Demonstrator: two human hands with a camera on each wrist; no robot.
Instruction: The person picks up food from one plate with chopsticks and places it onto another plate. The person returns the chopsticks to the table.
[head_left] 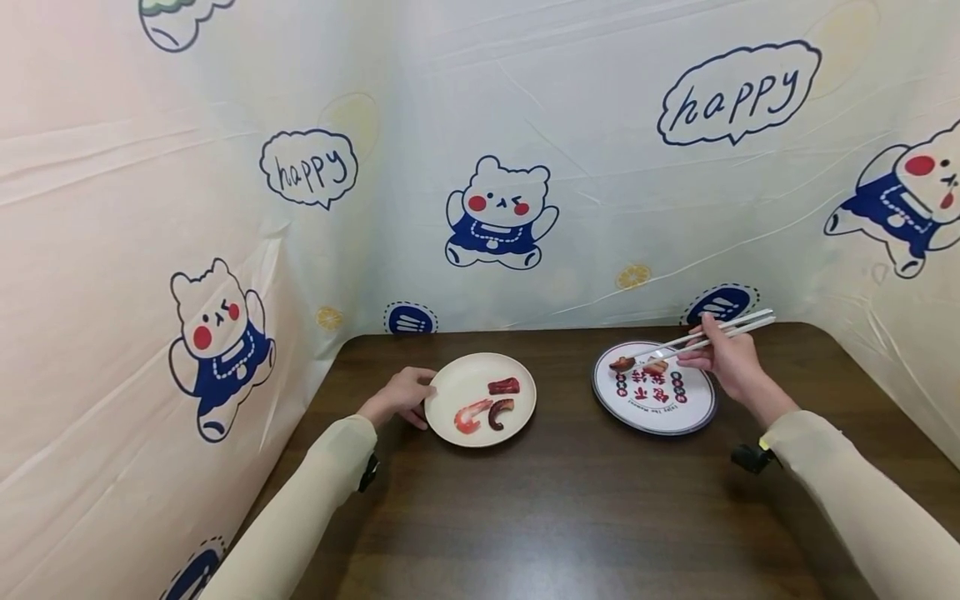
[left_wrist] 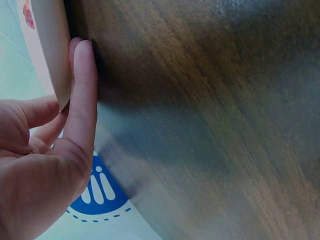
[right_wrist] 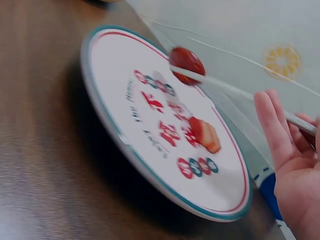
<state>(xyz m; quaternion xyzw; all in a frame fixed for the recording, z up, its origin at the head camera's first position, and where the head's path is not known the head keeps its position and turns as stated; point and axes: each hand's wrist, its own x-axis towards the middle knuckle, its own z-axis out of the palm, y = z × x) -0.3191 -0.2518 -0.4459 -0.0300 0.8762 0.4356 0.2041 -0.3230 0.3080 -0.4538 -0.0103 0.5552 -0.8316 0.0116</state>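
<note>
My left hand (head_left: 405, 396) pinches the left rim of a cream plate (head_left: 457, 379), thumb on the rim and fingers beneath it, as the left wrist view shows. On that plate lie a pink shrimp (head_left: 471, 417), a curled dark tentacle piece (head_left: 500, 414) and a dark red meat strip (head_left: 504, 386). A pair of silvery chopsticks (head_left: 738, 326) is held in my right hand (head_left: 731, 360) over a white plate with red lettering (head_left: 690, 396). Their tips meet a glossy brown food piece (right_wrist: 186, 65) near that plate's far edge. A reddish-and-tan food piece (right_wrist: 205, 135) lies beside it on the plate.
Both plates stand toward the back of a dark brown wooden table (head_left: 555, 500). A pale curtain with bear prints (head_left: 498, 217) hangs close behind the table and along both its sides. Dark wrist devices (head_left: 752, 457) sit under the sleeves.
</note>
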